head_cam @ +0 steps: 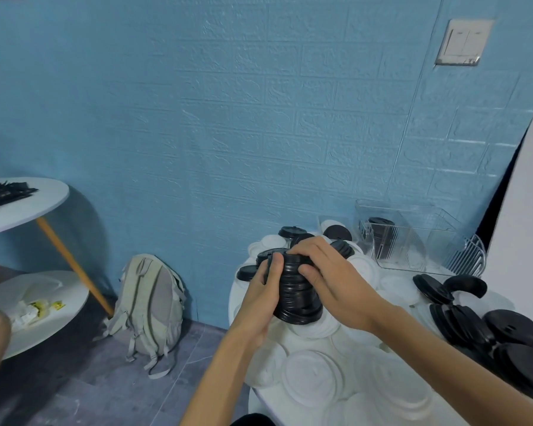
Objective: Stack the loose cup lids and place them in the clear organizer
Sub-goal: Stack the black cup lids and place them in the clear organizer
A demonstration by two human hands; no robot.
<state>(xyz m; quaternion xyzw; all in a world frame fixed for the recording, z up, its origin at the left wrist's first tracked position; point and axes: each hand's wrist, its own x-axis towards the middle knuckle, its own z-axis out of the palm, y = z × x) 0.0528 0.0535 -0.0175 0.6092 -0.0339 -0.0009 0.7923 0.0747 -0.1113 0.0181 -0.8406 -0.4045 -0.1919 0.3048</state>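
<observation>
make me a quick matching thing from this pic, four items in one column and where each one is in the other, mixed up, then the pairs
Things:
1. stack of black lids
2. clear organizer
3. backpack
4. light switch

Places:
A. on the floor, leaning against the blue wall
B. high on the wall, upper right
C. gripped between the left hand and the right hand
D. at the far end of the table, by the wall

Pairs: 1-C, 2-D, 3-A, 4-B

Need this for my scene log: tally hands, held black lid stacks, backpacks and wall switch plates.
Hands: 2 (left hand, right hand)
Held black lid stack: 1
Backpack: 1
Wall switch plate: 1
Total: 5
</observation>
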